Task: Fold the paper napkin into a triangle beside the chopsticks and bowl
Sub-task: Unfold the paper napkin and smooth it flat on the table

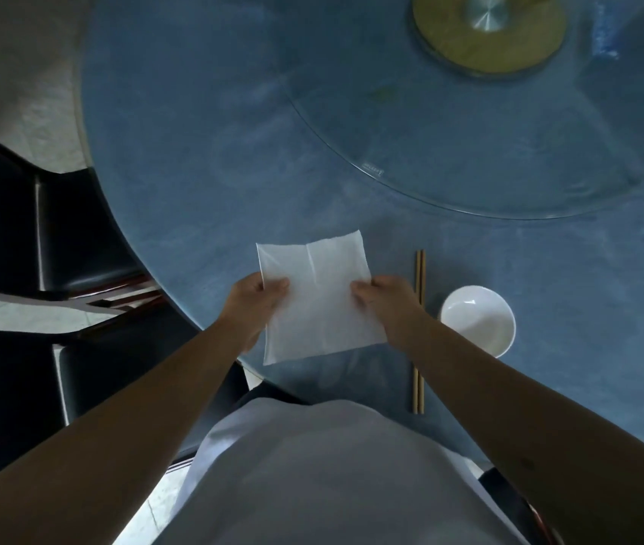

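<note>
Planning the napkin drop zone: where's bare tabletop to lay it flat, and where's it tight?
Bare: the blue table ahead of the napkin, out to the glass turntable rim, and leftward to the table edge. Tight: right of the napkin, where chopsticks and bowl sit close together. Both hands hold the napkin.

Napkin [318, 297]: plain white, no print. Right of the napkin, chopsticks [419, 332]: light brown wood; bowl [477, 320]: plain white. Table [202, 182]: mottled blue. Beyond the napkin, turntable hub [487, 31]: olive-gold with silver centre. Left of the napkin, chairs [1, 214]: black
</note>
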The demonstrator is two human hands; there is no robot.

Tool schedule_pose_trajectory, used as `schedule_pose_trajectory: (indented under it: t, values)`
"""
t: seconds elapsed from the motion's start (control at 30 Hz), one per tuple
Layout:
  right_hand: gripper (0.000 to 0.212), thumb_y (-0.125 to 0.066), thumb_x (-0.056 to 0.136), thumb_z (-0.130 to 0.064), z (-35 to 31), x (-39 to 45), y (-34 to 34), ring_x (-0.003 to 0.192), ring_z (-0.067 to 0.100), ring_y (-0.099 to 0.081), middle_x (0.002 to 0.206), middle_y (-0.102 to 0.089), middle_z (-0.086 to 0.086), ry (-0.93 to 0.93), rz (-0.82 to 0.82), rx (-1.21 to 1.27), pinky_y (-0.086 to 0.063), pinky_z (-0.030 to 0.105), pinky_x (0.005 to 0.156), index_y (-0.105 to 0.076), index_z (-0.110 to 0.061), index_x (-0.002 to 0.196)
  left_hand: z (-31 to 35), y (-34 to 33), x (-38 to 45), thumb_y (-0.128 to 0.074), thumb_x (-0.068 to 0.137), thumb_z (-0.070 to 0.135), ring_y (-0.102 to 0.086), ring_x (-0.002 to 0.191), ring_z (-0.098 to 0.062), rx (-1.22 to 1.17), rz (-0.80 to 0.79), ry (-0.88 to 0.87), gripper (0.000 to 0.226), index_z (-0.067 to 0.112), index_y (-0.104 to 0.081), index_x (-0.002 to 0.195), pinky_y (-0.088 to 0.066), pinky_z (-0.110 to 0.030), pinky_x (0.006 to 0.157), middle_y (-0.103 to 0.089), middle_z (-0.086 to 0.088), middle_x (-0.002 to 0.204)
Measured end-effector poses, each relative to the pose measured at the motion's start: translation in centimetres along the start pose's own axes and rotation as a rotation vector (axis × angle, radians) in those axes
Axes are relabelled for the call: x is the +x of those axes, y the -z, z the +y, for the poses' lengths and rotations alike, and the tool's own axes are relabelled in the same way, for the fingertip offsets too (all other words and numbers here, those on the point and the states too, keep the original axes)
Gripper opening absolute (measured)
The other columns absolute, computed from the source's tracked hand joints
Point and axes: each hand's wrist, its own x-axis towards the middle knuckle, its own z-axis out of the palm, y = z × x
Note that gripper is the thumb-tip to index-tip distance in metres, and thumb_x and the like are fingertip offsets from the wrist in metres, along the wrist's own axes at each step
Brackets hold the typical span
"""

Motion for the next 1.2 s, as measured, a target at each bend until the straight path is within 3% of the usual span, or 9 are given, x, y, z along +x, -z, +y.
schedule_pose_trajectory:
  t: [0.1,0.3,0.5,0.7,0.83,0.93,1.03,1.1,1.2]
  values:
    - [0.030,-0.067,0.084,-0.020,0.6,1.3,-1.0,0.058,0.020,-0.059,0.054,-0.061,0.001,-0.028,0.023,-0.088,-0.050,0.031,0.063,-0.064,-0.010,0.057,-0.5,1.0,1.0,-0.062,0.091,0.022,-0.067,0.090,-0.032,0.060,0.074,0.017,0.016,0.009,-0.071,0.091,-0.055,-0.050,0.087,-0.072,-0.019,0.098]
    - [0.026,-0.063,0.082,-0.020,1.4,2.4,-1.8,0.055,0.020,-0.062,0.058,-0.064,0.007,-0.042,0.068,-0.214,-0.047,0.024,0.053,-0.067,-0.006,0.061,-0.8,2.6,2.9,-0.062,0.092,0.019,-0.067,0.064,-0.019,0.154,0.132,0.061,0.013,0.015,-0.069,0.081,-0.054,-0.030,0.056,-0.071,-0.003,0.070]
    - [0.034,-0.059,0.085,-0.028,2.3,2.5,-1.0,0.053,0.019,-0.058,0.045,-0.056,-0.004,0.007,0.088,-0.407,-0.045,0.027,0.053,-0.062,-0.011,0.056,-0.5,3.6,4.4,-0.059,0.091,0.012,-0.072,0.079,-0.028,0.307,0.104,0.078,0.013,0.017,-0.067,0.082,-0.060,-0.041,0.069,-0.072,-0.015,0.085]
    - [0.040,-0.059,0.086,-0.039,3.5,2.4,-0.5,0.055,0.020,-0.062,0.049,-0.057,-0.001,0.049,0.081,-0.504,-0.050,0.032,0.057,-0.060,-0.014,0.055,-0.1,3.2,4.0,-0.049,0.087,0.013,-0.071,0.070,-0.022,0.386,0.147,0.019,0.020,0.026,-0.059,0.099,-0.060,-0.039,0.062,-0.071,-0.008,0.090]
    - [0.026,-0.058,0.082,-0.049,4.0,1.7,0.0,0.071,0.013,-0.054,0.082,-0.060,-0.008,0.143,0.242,-0.611,-0.037,0.027,0.063,-0.056,-0.024,0.087,-1.0,2.6,2.0,-0.052,0.086,0.022,-0.056,0.103,-0.024,0.705,0.352,-0.227,0.044,0.017,-0.047,0.129,-0.044,-0.034,0.083,-0.058,0.001,0.110]
    - [0.036,-0.059,0.083,-0.044,4.7,1.3,-0.5,0.100,0.024,-0.052,0.111,-0.058,0.001,0.460,0.338,-0.829,-0.040,0.034,0.080,-0.054,-0.023,0.112,-2.7,1.5,-0.1,-0.058,0.084,0.029,-0.042,0.122,-0.030,1.008,0.262,-0.418,0.057,0.017,-0.038,0.137,-0.039,-0.047,0.100,-0.045,-0.009,0.136]
    - [0.048,-0.064,0.081,-0.043,5.1,1.1,-1.7,0.113,0.031,-0.048,0.127,-0.053,0.008,0.754,0.236,-1.120,-0.041,0.045,0.091,-0.051,-0.019,0.121,-5.1,0.3,-1.7,-0.065,0.076,0.025,-0.046,0.117,-0.036,1.310,0.092,-0.731,0.065,0.012,-0.043,0.135,-0.040,-0.047,0.091,-0.047,-0.013,0.136]
    - [0.054,-0.067,0.080,-0.042,5.6,1.2,-2.2,0.119,0.031,-0.046,0.135,-0.049,0.009,0.831,0.180,-1.195,-0.039,0.047,0.093,-0.051,-0.016,0.125,-6.9,0.6,-2.2,-0.059,0.081,0.023,-0.047,0.122,-0.036,1.473,0.009,-0.972,0.057,0.010,-0.047,0.135,-0.040,-0.047,0.089,-0.048,-0.012,0.139]
    - [0.054,-0.057,0.085,-0.045,5.3,1.8,-2.2,0.124,0.032,-0.043,0.140,-0.047,0.012,0.828,0.228,-1.141,-0.038,0.048,0.094,-0.052,-0.013,0.128,-8.4,2.2,-2.4,-0.047,0.091,0.032,-0.034,0.137,-0.032,1.610,-0.011,-1.042,0.055,0.011,-0.041,0.141,-0.034,-0.050,0.099,-0.031,-0.008,0.154]
